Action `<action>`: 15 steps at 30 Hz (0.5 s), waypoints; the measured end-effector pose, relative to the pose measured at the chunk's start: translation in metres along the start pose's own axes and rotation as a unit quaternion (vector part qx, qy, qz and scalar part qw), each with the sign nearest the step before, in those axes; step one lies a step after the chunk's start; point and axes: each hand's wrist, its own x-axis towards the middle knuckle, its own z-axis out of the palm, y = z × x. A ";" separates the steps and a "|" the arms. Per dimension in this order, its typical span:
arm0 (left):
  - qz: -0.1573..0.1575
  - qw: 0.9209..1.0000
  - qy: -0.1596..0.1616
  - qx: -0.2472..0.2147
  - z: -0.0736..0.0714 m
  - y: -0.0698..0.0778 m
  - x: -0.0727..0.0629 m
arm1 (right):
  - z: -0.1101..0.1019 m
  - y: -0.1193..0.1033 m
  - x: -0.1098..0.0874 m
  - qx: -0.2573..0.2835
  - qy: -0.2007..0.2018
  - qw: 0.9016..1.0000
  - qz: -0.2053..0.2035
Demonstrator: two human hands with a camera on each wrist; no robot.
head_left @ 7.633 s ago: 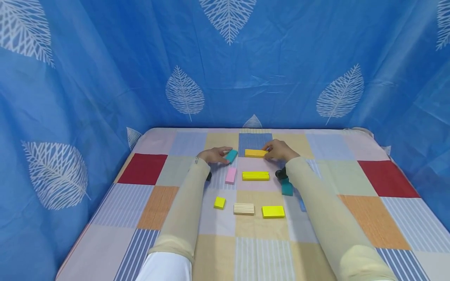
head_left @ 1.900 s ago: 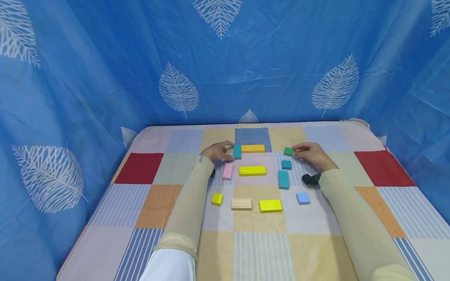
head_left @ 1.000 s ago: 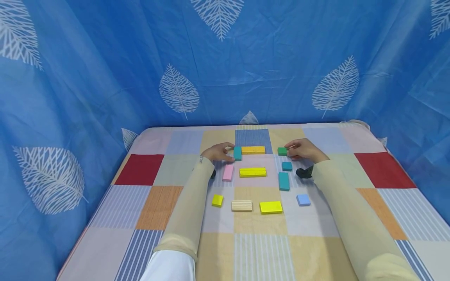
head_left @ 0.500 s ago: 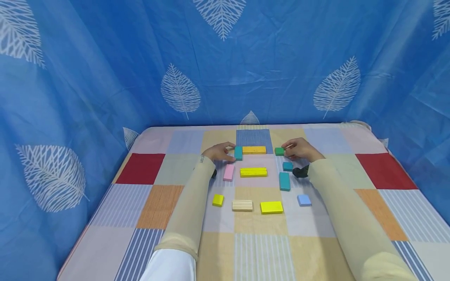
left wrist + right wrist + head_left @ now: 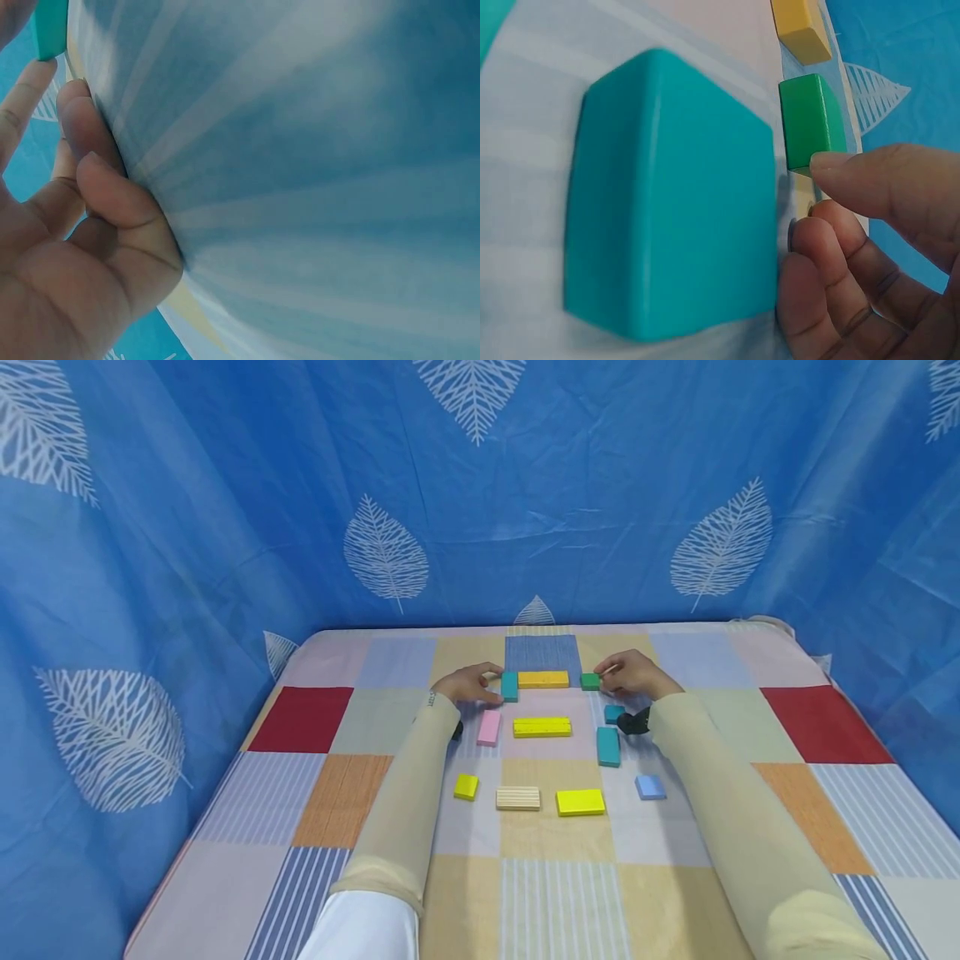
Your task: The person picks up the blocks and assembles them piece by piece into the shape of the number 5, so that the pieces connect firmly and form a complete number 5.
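In the head view my left hand (image 5: 465, 683) holds a teal block (image 5: 510, 687) by its two short ends, between thumb and index finger. That block stands against the left end of an orange-yellow block (image 5: 543, 679). The left wrist view shows the other fingers curled on the cloth, below the teal block (image 5: 50, 30). My right hand (image 5: 633, 673) pinches a small green block (image 5: 590, 682) at its right side, a short gap from the orange-yellow one. In the right wrist view the thumb presses the green block (image 5: 806, 124); the index finger is hidden.
Nearer lie a pink block (image 5: 488, 727), a long yellow block (image 5: 542, 727), a small teal block (image 5: 613, 714) under the right wrist and a larger teal one (image 5: 608, 747). The front row has yellow (image 5: 466, 787), ribbed wooden (image 5: 517, 798), yellow (image 5: 580, 802) and light-blue (image 5: 650, 787) blocks.
The left hand has brought the teal block against the orange-yellow block, which the right hand has let go. The right hand has since taken the green block and slid it left towards the orange-yellow block.
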 end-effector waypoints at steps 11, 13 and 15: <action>0.015 1.000 -0.005 -0.015 -0.002 0.002 -0.005 | 0.005 -0.006 0.006 -0.001 0.004 1.000 0.003; 0.016 1.000 -0.007 -0.015 -0.002 0.002 -0.006 | 0.007 -0.007 0.006 -0.002 0.007 1.000 0.003; 0.015 1.000 -0.008 -0.012 -0.002 0.002 -0.006 | 0.008 -0.008 0.005 -0.001 0.011 1.000 0.003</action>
